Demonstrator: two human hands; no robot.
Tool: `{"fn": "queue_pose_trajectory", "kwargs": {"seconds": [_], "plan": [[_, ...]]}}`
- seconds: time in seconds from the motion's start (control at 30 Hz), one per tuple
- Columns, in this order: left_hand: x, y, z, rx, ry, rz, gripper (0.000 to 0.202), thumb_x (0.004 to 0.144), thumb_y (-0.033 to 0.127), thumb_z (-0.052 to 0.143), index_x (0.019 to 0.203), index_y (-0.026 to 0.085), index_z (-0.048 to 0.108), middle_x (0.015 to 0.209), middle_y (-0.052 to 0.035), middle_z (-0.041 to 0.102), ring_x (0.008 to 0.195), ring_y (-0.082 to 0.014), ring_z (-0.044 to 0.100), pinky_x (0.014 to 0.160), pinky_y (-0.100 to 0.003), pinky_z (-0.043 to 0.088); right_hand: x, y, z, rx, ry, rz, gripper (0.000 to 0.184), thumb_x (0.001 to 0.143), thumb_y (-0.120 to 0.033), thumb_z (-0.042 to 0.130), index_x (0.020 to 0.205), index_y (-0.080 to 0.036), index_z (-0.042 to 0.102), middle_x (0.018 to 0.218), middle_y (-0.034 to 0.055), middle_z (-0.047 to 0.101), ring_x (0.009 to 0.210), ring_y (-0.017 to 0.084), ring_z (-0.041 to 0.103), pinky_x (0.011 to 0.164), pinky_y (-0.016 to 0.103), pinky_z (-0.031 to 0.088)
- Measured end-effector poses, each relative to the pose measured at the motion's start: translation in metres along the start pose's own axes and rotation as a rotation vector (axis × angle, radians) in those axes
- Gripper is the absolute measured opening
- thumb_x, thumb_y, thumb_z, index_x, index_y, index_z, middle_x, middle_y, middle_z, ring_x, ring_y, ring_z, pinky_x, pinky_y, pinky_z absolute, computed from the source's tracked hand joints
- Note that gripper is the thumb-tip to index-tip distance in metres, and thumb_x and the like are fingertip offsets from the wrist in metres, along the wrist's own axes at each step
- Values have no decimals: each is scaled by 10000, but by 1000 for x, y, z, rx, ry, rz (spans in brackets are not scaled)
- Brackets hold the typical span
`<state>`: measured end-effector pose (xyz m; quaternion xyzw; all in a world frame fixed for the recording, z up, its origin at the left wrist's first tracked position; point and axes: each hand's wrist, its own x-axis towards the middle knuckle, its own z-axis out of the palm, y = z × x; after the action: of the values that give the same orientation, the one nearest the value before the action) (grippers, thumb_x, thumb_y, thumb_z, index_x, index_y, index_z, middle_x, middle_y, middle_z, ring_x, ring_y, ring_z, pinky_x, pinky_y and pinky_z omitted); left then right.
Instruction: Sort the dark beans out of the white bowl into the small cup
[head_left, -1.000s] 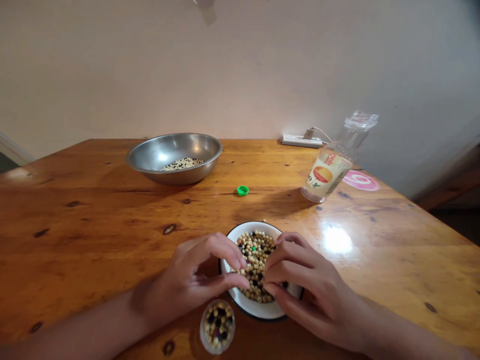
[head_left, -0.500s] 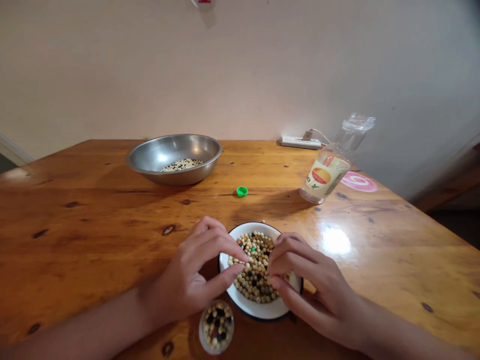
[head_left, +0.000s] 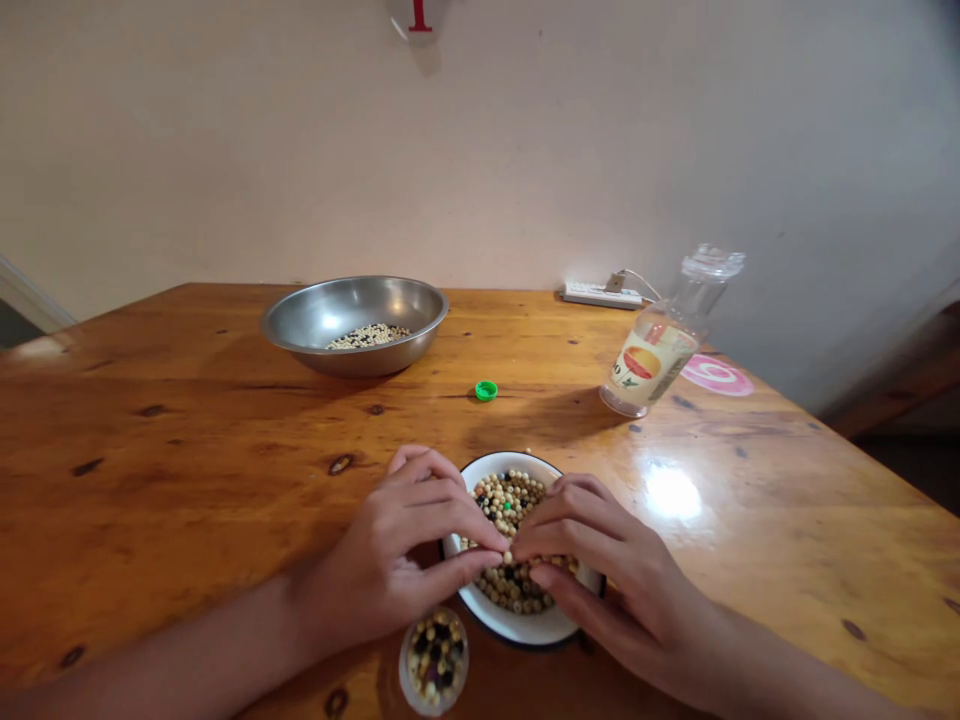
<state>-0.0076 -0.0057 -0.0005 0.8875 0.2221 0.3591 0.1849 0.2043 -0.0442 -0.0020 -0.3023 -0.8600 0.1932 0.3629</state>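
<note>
A white dish [head_left: 517, 633] with a dark rim holds many round beads [head_left: 517, 605], mostly pale tan, some black and one green. Over its left side, my left hand [head_left: 420, 535] has thumb and forefinger pinched together, with a pale bead [head_left: 508, 558] at the fingertips. From the right, my right hand [head_left: 607, 565] reaches over the dish, its forefinger close to that bead. The right thumb is apart from the fingers, and nothing shows between them. A small clear cup [head_left: 405, 680] of tan and black beads stands just below my left hand.
A steel bowl [head_left: 300, 350] with small pale and dark pieces stands at the back left. A green cap [head_left: 486, 391] lies mid-table. At right are a clear labelled bottle [head_left: 652, 355], a pink round sticker [head_left: 720, 375] and a white power strip [head_left: 600, 294].
My hands have come together over the dish, so their fingertips nearly meet at the pale bead. The camera view has shifted slightly upward.
</note>
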Motion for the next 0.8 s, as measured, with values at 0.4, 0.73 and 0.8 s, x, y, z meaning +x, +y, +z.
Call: {"fn": "queue_pose_trajectory", "kwargs": {"seconds": [0.4,0.73,0.8], "plan": [[-3,4,1,5,101,-99,110,782,83,592,753,189,589,706,11,634,749,-153,515,748,-314,362,-4,5,3,-12,34,40,55,861,-167,578,844,-192,531,862,27,614,836,152,549,758,292,444],[-4,2,1,-31,113,-137,94,788,89,588,755,177,594,718,7,612,750,-145,509,748,-303,370,-2,6,0,-59,-9,52,153,874,-174,566,1023,-208,574,969,50,661,935,166,583,846,305,447],[-3,-1,1,-54,114,-166,85,795,100,589,754,175,590,727,4,602,754,-143,514,743,-296,380,-2,6,-1,-19,16,84,110,878,-156,552,971,-197,593,916,42,663,884,156,594,809,286,458]]}}
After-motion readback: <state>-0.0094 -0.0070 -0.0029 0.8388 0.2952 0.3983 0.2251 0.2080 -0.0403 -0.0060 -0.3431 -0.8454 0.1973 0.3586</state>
